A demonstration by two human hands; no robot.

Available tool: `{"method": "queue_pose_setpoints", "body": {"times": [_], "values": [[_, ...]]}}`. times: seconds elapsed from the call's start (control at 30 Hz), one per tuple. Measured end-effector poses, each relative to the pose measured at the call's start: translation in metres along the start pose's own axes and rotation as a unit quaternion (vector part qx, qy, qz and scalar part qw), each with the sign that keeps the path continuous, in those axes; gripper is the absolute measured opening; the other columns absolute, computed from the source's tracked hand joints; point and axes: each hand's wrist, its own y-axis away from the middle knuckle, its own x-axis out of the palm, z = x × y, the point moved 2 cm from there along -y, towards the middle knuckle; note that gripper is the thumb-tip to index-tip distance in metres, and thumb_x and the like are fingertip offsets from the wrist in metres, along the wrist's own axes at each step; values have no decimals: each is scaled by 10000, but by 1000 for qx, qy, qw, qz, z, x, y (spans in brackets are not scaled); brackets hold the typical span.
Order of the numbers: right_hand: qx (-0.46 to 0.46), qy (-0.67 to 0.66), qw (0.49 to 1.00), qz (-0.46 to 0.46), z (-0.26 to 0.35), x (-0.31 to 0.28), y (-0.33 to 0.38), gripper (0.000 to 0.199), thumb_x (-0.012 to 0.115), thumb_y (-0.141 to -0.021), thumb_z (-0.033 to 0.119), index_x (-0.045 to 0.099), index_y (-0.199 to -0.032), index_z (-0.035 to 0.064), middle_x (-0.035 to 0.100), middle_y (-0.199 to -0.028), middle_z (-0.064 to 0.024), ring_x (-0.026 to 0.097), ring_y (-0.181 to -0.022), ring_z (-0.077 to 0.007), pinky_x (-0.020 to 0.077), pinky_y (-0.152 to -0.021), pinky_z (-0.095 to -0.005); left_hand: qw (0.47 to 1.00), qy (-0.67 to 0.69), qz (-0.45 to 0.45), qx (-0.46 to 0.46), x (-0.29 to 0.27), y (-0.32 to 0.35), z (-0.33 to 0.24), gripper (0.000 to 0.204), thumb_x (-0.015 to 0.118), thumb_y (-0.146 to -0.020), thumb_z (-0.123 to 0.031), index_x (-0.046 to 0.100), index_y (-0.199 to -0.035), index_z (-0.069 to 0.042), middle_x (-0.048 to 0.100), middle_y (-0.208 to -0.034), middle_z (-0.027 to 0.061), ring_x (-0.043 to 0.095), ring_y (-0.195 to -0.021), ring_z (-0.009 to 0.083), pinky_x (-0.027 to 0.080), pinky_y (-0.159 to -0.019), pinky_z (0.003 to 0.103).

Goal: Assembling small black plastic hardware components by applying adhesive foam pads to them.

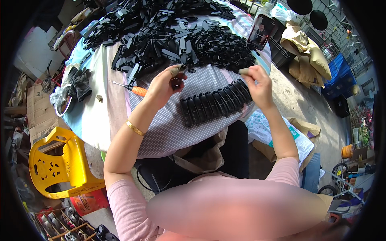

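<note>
Head view: the left hand (168,83) is curled, thumb and fingers pinching a small dark piece (183,68) near the near edge of the black pile (177,46). The right hand (259,85) is raised by the right end of the row (214,103) of black parts, its fingers bent in close together; whether they grip anything cannot be told. The row lies on the cloth (161,138) between pile and person. Left of it lies a screwdriver (139,91), with gloves (80,85) farther left.

Parts pile (181,43) on tbl (96,120), row (215,103) in frt, screwdriver (139,91) L, prob. gloves (81,89) farther L
</note>
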Motion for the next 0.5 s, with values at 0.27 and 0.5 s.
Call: {"method": "queue_pose_setpoints", "body": {"times": [0.27,0.5], "values": [[168,-399,901,16,51,14,-21,131,595,-830,-37,612,-959,-18,642,-896,-59,624,-787,-118,511,-748,-230,981,114,155,-23,7,7,2,282,405,-948,-143,462,-1194,-20,585,-959,110,567,-767,165,498,-698,315],[-10,-219,973,-70,84,33,-41,113,671,-753,-23,639,-861,-24,644,-822,-90,623,-712,-132,507,-640,-238,948,156,276,27,15,14,4,371,468,-936,-152,390,-1276,-25,551,-1038,90,609,-895,210,505,-859,464]]}}
